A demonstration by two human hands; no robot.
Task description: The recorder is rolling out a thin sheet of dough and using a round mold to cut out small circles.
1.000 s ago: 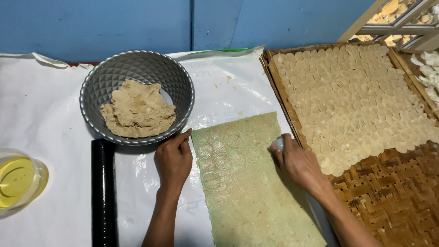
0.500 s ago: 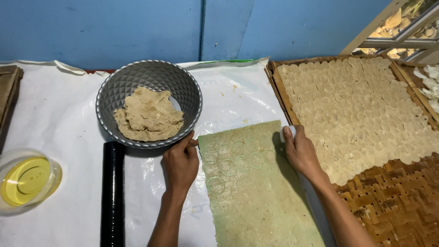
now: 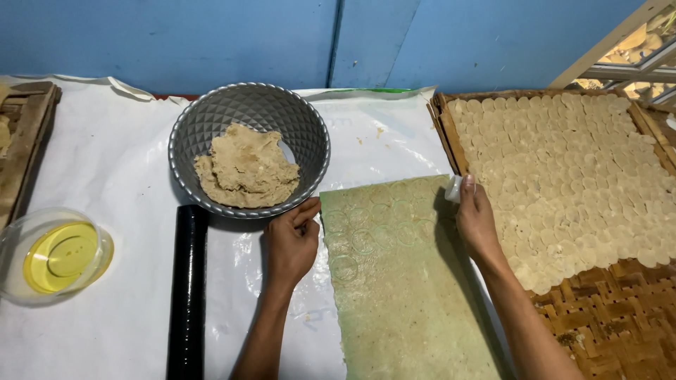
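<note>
At the far left edge sits a worn wooden tray (image 3: 28,141), now in view where a moment ago it lay outside the frame – the head has turned left and pulled back a little. Beside it, on the white plastic sheet (image 3: 105,162) that covers the table, stands a clear round container of yellow oil (image 3: 53,255). Next comes a long black rolling pin (image 3: 188,288), lying lengthwise, and just above its top end a grey metal bowl with a faceted inside (image 3: 250,144), holding a lump of beige dough.

The left hand (image 3: 290,246) rests just below the bowl's rim, its fingers curled onto the upper left corner of the thin, greenish rolled-out dough sheet (image 3: 401,281); whether it pinches the edge or only presses on it cannot be told. That sheet lies flat in the middle of the table, running from the hands down to the bottom of the frame, with faint circles pressed into its top part.

The right hand (image 3: 475,218) sits at the sheet's upper right corner, closed around a small white round object (image 3: 454,188). Compared with a second ago, both hands stay at the same corners – the sheet has not shifted.

Furthest right, a woven bamboo tray (image 3: 605,324) is mostly covered with rows of pale cut dough rounds (image 3: 563,169).
</note>
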